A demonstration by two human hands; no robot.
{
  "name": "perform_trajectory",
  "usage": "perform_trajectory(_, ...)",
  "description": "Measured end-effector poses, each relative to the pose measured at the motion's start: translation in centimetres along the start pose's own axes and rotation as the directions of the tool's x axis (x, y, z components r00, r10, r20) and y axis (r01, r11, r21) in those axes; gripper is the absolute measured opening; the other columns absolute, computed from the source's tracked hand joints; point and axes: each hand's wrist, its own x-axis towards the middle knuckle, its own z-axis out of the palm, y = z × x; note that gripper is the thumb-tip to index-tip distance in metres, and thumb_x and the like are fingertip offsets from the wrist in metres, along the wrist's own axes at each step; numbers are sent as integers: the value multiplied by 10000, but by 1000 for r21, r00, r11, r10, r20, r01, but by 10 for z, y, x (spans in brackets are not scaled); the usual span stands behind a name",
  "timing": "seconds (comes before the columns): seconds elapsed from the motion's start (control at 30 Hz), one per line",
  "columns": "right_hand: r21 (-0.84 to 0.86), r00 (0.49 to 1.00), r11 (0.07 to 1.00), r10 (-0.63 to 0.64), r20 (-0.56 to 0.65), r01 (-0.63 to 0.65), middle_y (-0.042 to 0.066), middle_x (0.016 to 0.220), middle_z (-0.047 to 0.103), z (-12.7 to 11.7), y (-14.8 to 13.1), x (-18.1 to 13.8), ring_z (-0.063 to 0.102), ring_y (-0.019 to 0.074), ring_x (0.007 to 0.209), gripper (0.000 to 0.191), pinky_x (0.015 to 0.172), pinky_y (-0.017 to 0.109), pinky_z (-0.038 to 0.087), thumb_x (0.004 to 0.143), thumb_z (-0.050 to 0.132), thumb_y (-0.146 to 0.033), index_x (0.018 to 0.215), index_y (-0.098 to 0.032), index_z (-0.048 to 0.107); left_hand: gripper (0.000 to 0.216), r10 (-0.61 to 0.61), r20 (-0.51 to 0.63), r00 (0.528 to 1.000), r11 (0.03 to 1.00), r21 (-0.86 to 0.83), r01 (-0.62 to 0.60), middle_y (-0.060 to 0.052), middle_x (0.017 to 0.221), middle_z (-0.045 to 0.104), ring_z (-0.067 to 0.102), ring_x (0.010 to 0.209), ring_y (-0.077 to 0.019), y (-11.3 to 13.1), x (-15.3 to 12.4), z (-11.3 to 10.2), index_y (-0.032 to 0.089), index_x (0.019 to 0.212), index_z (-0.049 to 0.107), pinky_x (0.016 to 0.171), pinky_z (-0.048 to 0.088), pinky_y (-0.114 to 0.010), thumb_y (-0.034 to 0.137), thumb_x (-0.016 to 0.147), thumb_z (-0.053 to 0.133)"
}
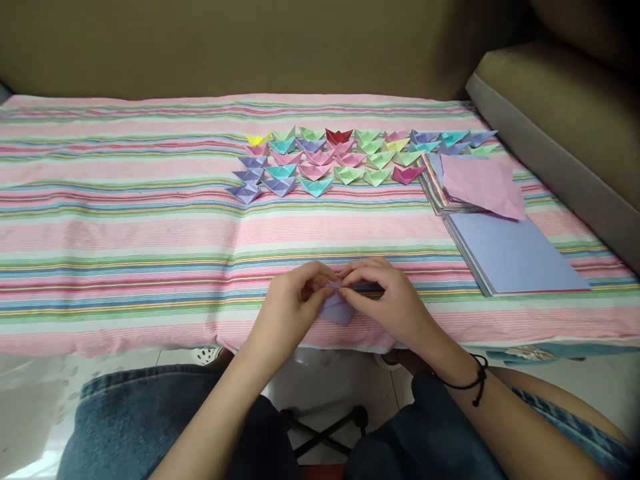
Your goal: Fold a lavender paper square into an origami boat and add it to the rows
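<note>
Paper [337, 312]: lavender, folded, located left of the blue-topped stack [520, 257] and slightly nearer the wearer. It sits directly between the two hands, neither of which is clearly the nearer; both touch it.

Left hand [287, 297]: grasping the paper at its far left part, thumb and fingertips pinched. This is the hand farther from the stack. Right hand [393, 293]: between paper and stack, thumb and bent finger gripping the far right part. The thumb tips nearly meet across the paper.

Orientation: the visible portion runs from the thumbs toward the wearer and ends in a blunt point. The far portion is covered by fingers, so the long axis cannot be confirmed, nor whether the paper touches the cloth [115, 233].

Surroundings: boats [315, 172], in rows, beyond and left of the stack; pink sheet [483, 183] just beyond it.
</note>
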Motion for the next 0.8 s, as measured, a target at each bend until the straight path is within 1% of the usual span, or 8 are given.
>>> perform_trajectory(0.07,219,996,972,80,34,-86,27,823,691,-3,-3,-2,627,196,794,42,717,349,496,754,644,-239,757,-222,682,112,-64,-12,998,981,-185,61,-25,730,690,624,671,-156,4,-4,1,188,834,693,603,488,-264,183,774,599)
perform_trajectory(0.13,381,985,909,167,40,-170,26,790,697,-4,-6,-3,638,184,732,110,645,314,503,739,673,-293,818,-217,688,108,-156,-54,986,935,-331,130,-30,705,709,643,654,-163,6,-7,3,184,821,719,588,504,-264,220,745,652)
perform_trajectory(0.23,469,971,858,238,0,-210,15,724,687,-3,-12,-5,627,166,669,217,579,279,486,689,729,-327,868,-211,691,131,-248,-118,962,877,-448,171,-25,708,729,660,648,-161,7,-9,5,189,815,736,582,523,-254,237,696,711)
perform_trajectory(0.37,469,971,862,235,-30,-194,10,691,678,-2,-15,-5,618,156,642,220,577,272,485,681,736,-323,861,-205,689,133,-251,-155,956,885,-437,161,-36,753,743,678,692,-185,7,-10,5,188,794,747,620,550,-281,246,676,734)
perform_trajectory(0.47,495,963,840,267,-25,-221,3,674,678,-1,-16,-4,627,161,633,238,584,278,496,671,741,-321,873,-211,678,123,-225,-197,954,901,-415,127,-37,753,743,681,704,-192,7,-10,4,188,778,749,628,554,-285,246,670,740)
perform_trajectory(0.6,576,941,772,337,-10,-270,13,694,687,1,-16,-2,632,163,636,215,579,274,498,630,765,-351,760,-203,678,121,-199,-244,949,916,-391,92,-39,781,743,676,718,-185,7,-11,3,187,781,750,625,546,-268,241,674,739)
perform_trajectory(0.67,588,934,761,357,-26,-274,9,673,678,2,-16,-1,621,159,620,208,567,272,494,608,776,-357,706,-202,678,121,-198,-251,948,917,-390,88,-37,783,743,674,721,-183,8,-12,4,188,782,749,624,542,-263,244,675,739)
perform_trajectory(0.8,614,928,741,371,-34,-274,5,651,677,3,-19,0,608,154,602,189,560,278,492,588,785,-350,675,-208,694,115,-201,-252,947,915,-393,90,-29,772,740,664,688,-164,8,-12,4,190,781,748,601,527,-249,247,683,735)
